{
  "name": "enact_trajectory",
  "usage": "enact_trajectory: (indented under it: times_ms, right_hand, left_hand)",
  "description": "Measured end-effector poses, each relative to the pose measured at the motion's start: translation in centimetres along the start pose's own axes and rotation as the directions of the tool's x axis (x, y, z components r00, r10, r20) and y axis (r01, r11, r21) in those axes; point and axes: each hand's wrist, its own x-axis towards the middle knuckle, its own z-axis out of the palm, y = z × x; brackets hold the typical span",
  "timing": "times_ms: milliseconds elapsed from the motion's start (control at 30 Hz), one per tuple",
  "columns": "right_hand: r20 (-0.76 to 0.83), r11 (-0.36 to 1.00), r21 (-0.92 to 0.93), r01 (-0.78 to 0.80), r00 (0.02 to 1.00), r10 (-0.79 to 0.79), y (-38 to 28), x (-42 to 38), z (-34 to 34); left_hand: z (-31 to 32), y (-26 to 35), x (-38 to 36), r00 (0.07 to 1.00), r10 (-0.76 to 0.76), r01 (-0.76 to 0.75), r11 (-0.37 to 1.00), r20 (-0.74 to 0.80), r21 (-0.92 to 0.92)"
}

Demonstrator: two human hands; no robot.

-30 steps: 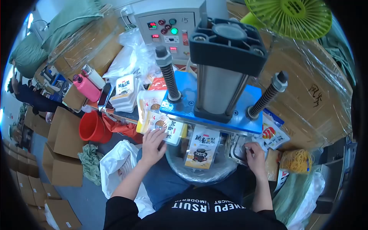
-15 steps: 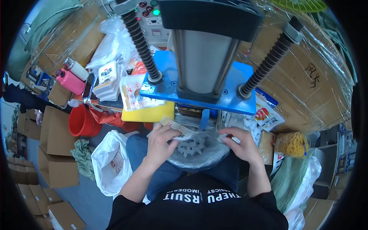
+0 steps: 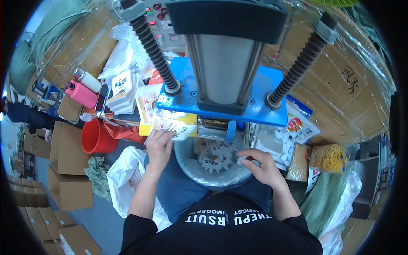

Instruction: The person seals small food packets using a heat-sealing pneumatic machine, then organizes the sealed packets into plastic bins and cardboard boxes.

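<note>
My left hand (image 3: 158,148) is closed on the edge of a printed plastic pouch (image 3: 182,129), just above the front of a yellow pad (image 3: 145,129). The pouch lies tilted over the pad, partly below the press's blue plate (image 3: 174,102). Between my knees stands a tub lined with clear plastic (image 3: 219,182), with several pale printed pouches (image 3: 214,160) inside. My right hand (image 3: 264,167) is over the tub's right rim, thumb and fingers pinched on a small white piece (image 3: 241,161). What that piece is, I cannot make out.
Small white pieces (image 3: 285,146) lie in a tray to the right, near a bundle of yellow ties (image 3: 329,158). Stacked printed pouches (image 3: 123,91) and a pink bottle (image 3: 80,93) are at the left. A red bucket (image 3: 97,137) and a white bag (image 3: 121,176) stand below.
My left hand has moved left and away from the tub with the pouch, to the yellow pad. More of the tub's contents now shows. My right hand stays pinched near the rim.
</note>
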Motion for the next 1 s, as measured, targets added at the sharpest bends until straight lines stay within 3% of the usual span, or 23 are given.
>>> enact_trajectory:
  times_ms: [100,200,233,300,367,433,467,500,567,600,633,700,767,800,833,867,933,967,1000]
  right_hand:
    - [0.019,0.999,-0.008,-0.046,0.999,0.046,-0.4,0.2,-0.2]
    - [0.031,0.952,-0.178,0.248,0.969,-0.246,-2.7,1.8,-1.6]
    - [0.027,0.953,-0.182,0.241,0.970,-0.240,-3.7,2.3,-2.0]
    - [0.171,0.932,-0.234,0.278,0.955,-0.242,-5.0,2.9,-2.6]
    - [0.158,0.953,-0.169,0.251,0.961,-0.225,-4.4,2.7,-1.8]
    - [0.164,0.969,-0.091,0.229,0.963,-0.212,-3.3,2.4,-0.7]
    - [0.074,0.972,-0.081,0.219,0.974,-0.213,-2.6,2.1,-0.3]
    - [-0.022,0.976,-0.069,0.205,0.978,-0.207,-2.3,1.9,-0.1]
    - [0.027,0.970,-0.178,0.169,0.986,-0.167,-2.6,2.0,-1.9]
    - [0.077,0.953,-0.184,0.239,0.970,-0.228,-3.1,2.2,-2.5]
    - [0.072,0.953,-0.190,0.234,0.972,-0.224,-3.2,2.1,-2.5]
    - [0.219,0.944,-0.200,0.261,0.951,-0.216,-3.7,2.2,-2.3]
    - [0.161,0.948,-0.174,0.267,0.957,-0.240,-2.1,1.7,-0.7]
    - [0.053,0.979,-0.088,0.185,0.982,-0.181,-1.5,1.2,0.3]
    - [-0.050,0.994,0.010,0.107,0.993,-0.106,-1.1,0.9,0.9]
    - [0.011,0.994,0.078,-0.079,0.997,0.079,-1.1,0.8,1.0]
    - [-0.048,0.977,0.170,-0.129,0.989,0.139,-0.2,0.9,0.9]
    - [-0.149,0.987,0.101,-0.125,0.979,0.139,0.4,0.9,0.4]
    - [-0.145,0.983,0.080,-0.167,0.974,0.177,0.5,1.0,-0.9]
  left_hand:
    - [-0.1,4.9,-0.4,1.000,-0.008,0.009,0.993,0.012,-0.114]
    - [0.2,8.1,-1.0,0.992,-0.006,0.035,0.974,0.129,-0.222]
    - [0.2,8.5,-1.0,0.991,-0.003,0.034,0.973,0.134,-0.228]
    - [0.1,9.3,-0.9,0.942,0.011,0.137,0.899,0.334,-0.416]
    - [-0.1,9.6,-1.2,0.909,0.038,0.164,0.883,0.415,-0.440]
    - [0.7,9.8,-2.6,0.784,-0.108,0.503,0.688,0.611,-0.523]
    - [1.1,10.2,-3.1,0.774,-0.159,0.566,0.608,0.613,-0.557]
    - [1.4,10.1,-3.3,0.771,-0.167,0.571,0.609,0.615,-0.551]
    - [1.8,9.9,-3.7,0.811,-0.186,0.502,0.707,0.555,-0.498]
    - [1.8,9.9,-3.4,0.808,-0.180,0.504,0.705,0.561,-0.499]
    - [1.5,9.9,-2.9,0.796,-0.117,0.476,0.726,0.594,-0.495]
    - [1.9,9.7,-3.0,0.784,-0.048,0.443,0.743,0.619,-0.503]
    - [3.1,8.9,-4.4,0.661,-0.078,0.689,0.456,0.746,-0.563]
    - [2.6,9.4,-4.1,0.593,-0.103,0.775,0.343,0.798,-0.531]
    - [2.7,9.4,-4.0,0.594,-0.112,0.776,0.342,0.797,-0.530]
    - [2.8,9.3,-3.8,0.579,-0.117,0.795,0.301,0.807,-0.527]
    - [3.9,8.2,-4.0,0.582,-0.130,0.799,0.277,0.803,-0.534]
    - [4.3,7.7,-3.5,0.584,-0.168,0.811,0.157,0.794,-0.563]
    - [4.7,7.6,-2.4,0.585,-0.207,0.805,0.033,0.784,-0.592]
